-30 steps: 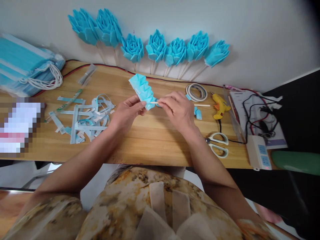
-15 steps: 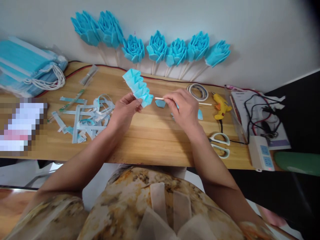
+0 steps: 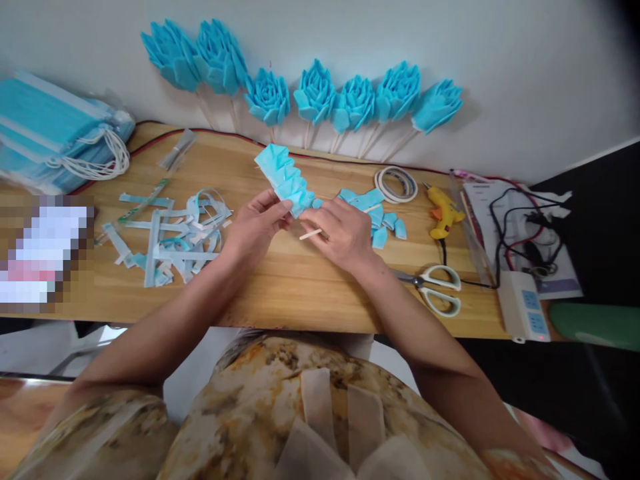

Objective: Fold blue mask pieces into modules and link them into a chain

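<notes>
The left hand (image 3: 260, 220) pinches a pleated blue strip (image 3: 281, 173) above the middle of the wooden table (image 3: 305, 293); the right hand (image 3: 340, 233), fingers closed around a thin stick (image 3: 311, 234), meets its near right end. Blue cut pieces (image 3: 379, 238) lie just right of that hand, before tape rolls (image 3: 411, 189) and a yellow glue gun (image 3: 443, 210). The right forearm partly hides white-handled scissors (image 3: 440, 270). Scraps (image 3: 150, 250) crowd the left; blue flowers (image 3: 314, 93) line the far wall.

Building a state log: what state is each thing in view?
Left hand: closed on strip
Strip: pleated
Right hand: closed on stick
Stick: held
Flowers: assembled
Scissors: handles apart, blades partly hidden
Glue gun: lying down, unheld
Tape: lying flat
Cutouts: loose
Scraps: loose, heaped
Outlet: red light lit
</notes>
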